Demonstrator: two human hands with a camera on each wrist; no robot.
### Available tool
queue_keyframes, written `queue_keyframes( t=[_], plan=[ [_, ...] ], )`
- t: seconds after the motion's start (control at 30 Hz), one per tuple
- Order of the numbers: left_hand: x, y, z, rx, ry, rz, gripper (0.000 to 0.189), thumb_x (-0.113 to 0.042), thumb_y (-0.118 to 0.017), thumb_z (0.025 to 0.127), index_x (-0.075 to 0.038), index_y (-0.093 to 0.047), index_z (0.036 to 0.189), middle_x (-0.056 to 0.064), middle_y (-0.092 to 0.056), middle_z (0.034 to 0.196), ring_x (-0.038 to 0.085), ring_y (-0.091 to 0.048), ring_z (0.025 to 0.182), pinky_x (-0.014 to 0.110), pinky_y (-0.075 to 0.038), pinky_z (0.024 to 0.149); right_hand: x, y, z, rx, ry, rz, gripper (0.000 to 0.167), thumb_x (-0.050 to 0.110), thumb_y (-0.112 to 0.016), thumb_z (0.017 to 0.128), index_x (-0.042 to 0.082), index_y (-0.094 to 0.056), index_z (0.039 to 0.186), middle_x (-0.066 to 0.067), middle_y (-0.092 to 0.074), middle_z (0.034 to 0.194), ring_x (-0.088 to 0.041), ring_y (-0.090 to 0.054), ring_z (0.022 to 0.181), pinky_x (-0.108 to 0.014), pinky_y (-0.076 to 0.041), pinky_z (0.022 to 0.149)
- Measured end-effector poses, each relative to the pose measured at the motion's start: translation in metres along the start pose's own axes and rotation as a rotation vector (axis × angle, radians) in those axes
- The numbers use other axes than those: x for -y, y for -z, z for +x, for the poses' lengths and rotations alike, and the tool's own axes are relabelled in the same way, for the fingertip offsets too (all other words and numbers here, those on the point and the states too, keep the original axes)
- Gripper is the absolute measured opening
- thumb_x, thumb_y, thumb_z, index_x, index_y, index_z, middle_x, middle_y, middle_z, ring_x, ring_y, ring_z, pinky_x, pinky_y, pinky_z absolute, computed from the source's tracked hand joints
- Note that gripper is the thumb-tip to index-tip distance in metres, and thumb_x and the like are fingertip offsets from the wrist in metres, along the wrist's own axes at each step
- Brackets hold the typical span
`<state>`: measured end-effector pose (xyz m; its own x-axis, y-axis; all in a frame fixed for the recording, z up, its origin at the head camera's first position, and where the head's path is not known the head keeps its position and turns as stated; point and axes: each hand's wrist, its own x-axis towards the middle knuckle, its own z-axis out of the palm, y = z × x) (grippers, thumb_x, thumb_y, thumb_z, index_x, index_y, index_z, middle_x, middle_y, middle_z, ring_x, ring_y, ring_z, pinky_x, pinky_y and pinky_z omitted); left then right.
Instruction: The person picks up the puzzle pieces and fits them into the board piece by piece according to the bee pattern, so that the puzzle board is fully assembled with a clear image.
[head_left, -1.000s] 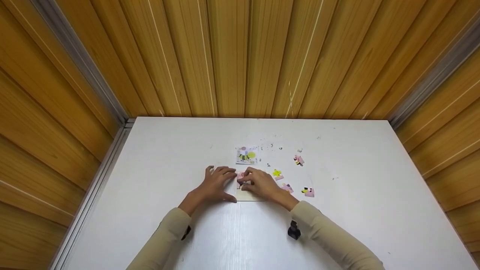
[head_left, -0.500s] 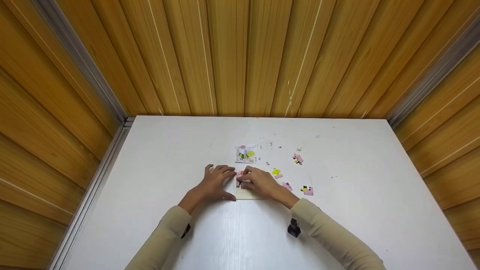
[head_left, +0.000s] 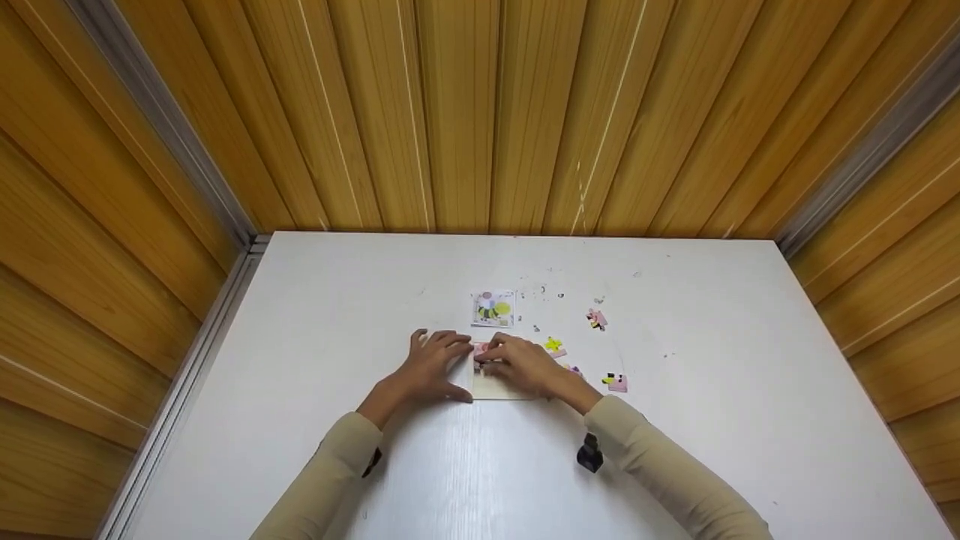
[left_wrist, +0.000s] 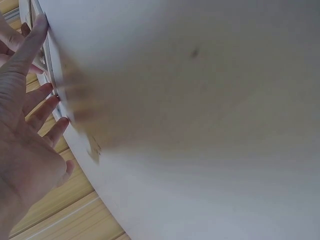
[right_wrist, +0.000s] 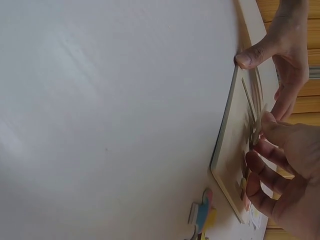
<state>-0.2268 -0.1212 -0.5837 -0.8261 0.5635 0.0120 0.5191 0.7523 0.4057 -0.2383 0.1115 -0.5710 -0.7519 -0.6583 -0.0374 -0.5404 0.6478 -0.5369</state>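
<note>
A thin wooden puzzle board (head_left: 501, 388) lies on the white table, its near part bare wood and its far left part covered with pink picture pieces. My left hand (head_left: 429, 371) is spread at the board's left edge; thumb and fingertips touch that edge in the left wrist view. My right hand (head_left: 521, 364) is over the board. Between its thumb and fingers it pinches a thin puzzle piece (right_wrist: 257, 127), tilted above the board in the right wrist view. The piece's picture is mostly hidden by the fingers.
A bee picture card (head_left: 493, 309) lies beyond the board. To the right are loose pieces: a yellow-flowered one (head_left: 553, 345), a purple one (head_left: 574, 370) partly behind my wrist, a pink one with yellow (head_left: 616, 382) and a pink-and-black one (head_left: 596, 319). Wooden panels (head_left: 487, 120) rise behind the table.
My right hand has shifted slightly over the board and its wrist covers more of the purple piece. The left hand stays at the board's edge.
</note>
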Motion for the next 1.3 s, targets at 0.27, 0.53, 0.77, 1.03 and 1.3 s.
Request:
queue_keyframes(
  t=[0.27, 0.53, 0.77, 1.03, 1.3],
  plan=[
    [0.001, -0.001, 0.001, 0.0, -0.003, 0.005, 0.088, -0.056, -0.089, 0.069, -0.011, -0.06, 0.14, 0.009, -0.055, 0.151, 0.034, -0.045, 0.142, 0.069, -0.021, 0.114, 0.003, -0.005, -0.001, -0.066, 0.052, -0.105, 0.027, 0.019, -0.07, 0.096, 0.017, -0.076, 0.122, -0.005, -0.065, 0.111, -0.022, -0.066, 0.099, -0.039, -0.056, 0.083],
    [0.001, -0.002, -0.001, -0.018, -0.032, -0.013, 0.088, -0.054, -0.09, 0.068, -0.009, -0.062, 0.138, 0.011, -0.056, 0.149, 0.037, -0.045, 0.141, 0.07, -0.022, 0.113, 0.007, -0.015, 0.002, -0.154, 0.064, -0.167, 0.018, 0.02, -0.075, 0.092, 0.016, -0.082, 0.108, -0.004, -0.067, 0.106, -0.022, -0.066, 0.097, -0.038, -0.058, 0.078],
    [0.002, -0.001, 0.0, -0.009, -0.02, -0.019, 0.089, -0.056, -0.089, 0.069, -0.01, -0.061, 0.14, 0.01, -0.055, 0.15, 0.036, -0.043, 0.143, 0.07, -0.021, 0.114, 0.01, -0.01, 0.002, -0.095, 0.021, -0.111, 0.026, 0.014, -0.078, 0.089, 0.013, -0.079, 0.115, -0.007, -0.067, 0.113, -0.026, -0.065, 0.105, -0.044, -0.057, 0.084],
    [0.003, -0.002, 0.0, 0.0, -0.011, -0.012, 0.09, -0.057, -0.088, 0.069, -0.011, -0.06, 0.141, 0.008, -0.054, 0.152, 0.035, -0.043, 0.144, 0.07, -0.02, 0.115, 0.006, -0.009, -0.002, -0.124, 0.029, -0.04, 0.027, 0.019, -0.079, 0.088, 0.011, -0.078, 0.114, -0.007, -0.068, 0.108, -0.024, -0.066, 0.097, -0.041, -0.056, 0.081],
    [0.002, 0.0, 0.002, 0.005, -0.009, -0.008, 0.089, -0.056, -0.089, 0.069, -0.011, -0.06, 0.14, 0.008, -0.055, 0.151, 0.035, -0.043, 0.143, 0.07, -0.021, 0.114, 0.002, -0.013, -0.003, -0.14, 0.038, -0.088, 0.025, 0.021, -0.077, 0.09, 0.013, -0.079, 0.114, -0.006, -0.066, 0.112, -0.025, -0.064, 0.105, -0.043, -0.056, 0.084]
  ],
)
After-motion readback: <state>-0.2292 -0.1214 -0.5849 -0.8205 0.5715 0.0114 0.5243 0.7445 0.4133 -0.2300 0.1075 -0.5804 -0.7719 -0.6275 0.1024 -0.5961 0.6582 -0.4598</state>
